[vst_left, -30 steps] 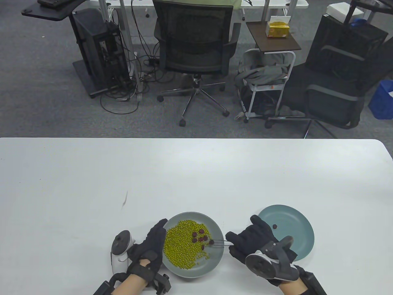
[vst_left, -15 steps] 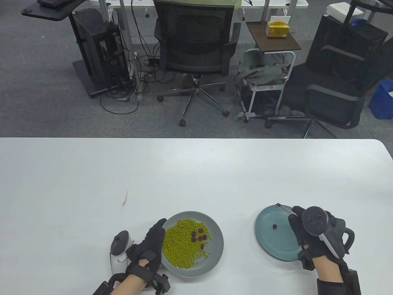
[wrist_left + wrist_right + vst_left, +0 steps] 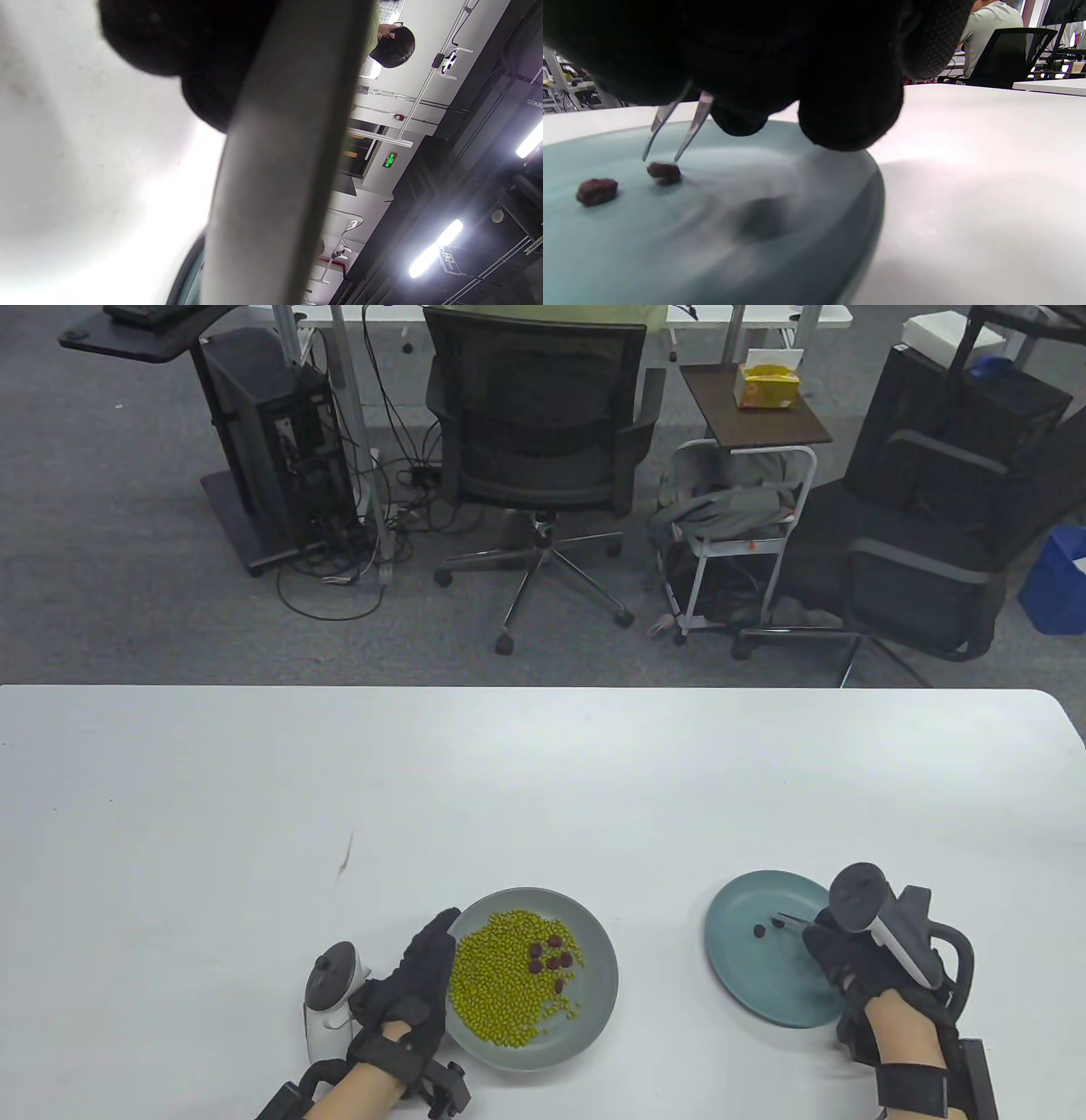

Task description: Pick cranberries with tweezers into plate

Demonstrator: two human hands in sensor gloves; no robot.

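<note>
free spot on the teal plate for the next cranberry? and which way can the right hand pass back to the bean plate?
Teal plate: its near-left and far parts are bare. Crowded mid-plate: two cranberries under the tweezers, right hand over the right rim. Bare table between the teal plate and the grey plate gives passage. Left hand borders the grey plate's left rim.

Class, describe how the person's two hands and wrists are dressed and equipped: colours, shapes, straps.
Both the left hand and the right hand wear black textured gloves. Each carries a tracker with a round dark grey head and white handle. Black strapped units sit at the wrists, with bare forearm skin showing behind them.
</note>
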